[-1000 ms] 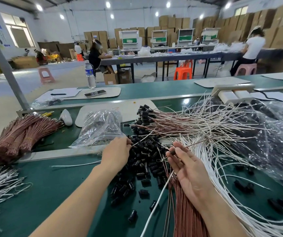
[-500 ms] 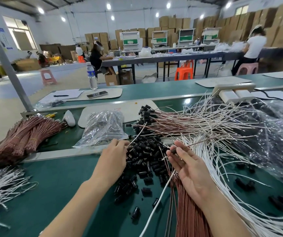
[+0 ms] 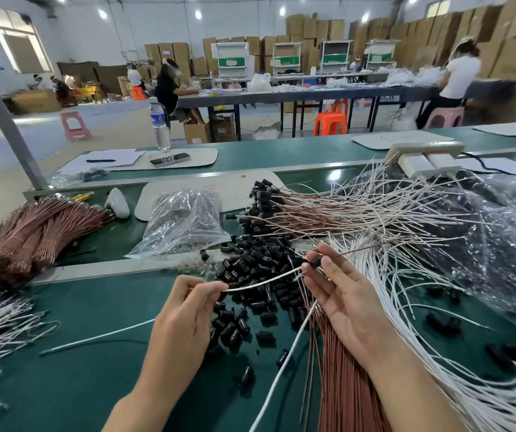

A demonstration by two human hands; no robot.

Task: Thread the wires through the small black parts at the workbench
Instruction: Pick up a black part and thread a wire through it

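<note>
At mid-frame the left hand (image 3: 188,310) pinches a white wire (image 3: 262,280) between curled fingers and aims its tip at the small black part (image 3: 315,262) pinched in the right hand (image 3: 343,302), probably to steady the threading above the loose pile (image 3: 250,307) on the worktop (image 3: 79,322); no writing is legible.

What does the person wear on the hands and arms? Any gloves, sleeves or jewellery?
Nothing worn is visible. The left hand and the right hand are bare, without gloves or rings. The left forearm and right forearm are uncovered down to the picture's edge: no sleeve, watch or bracelet shows.
</note>
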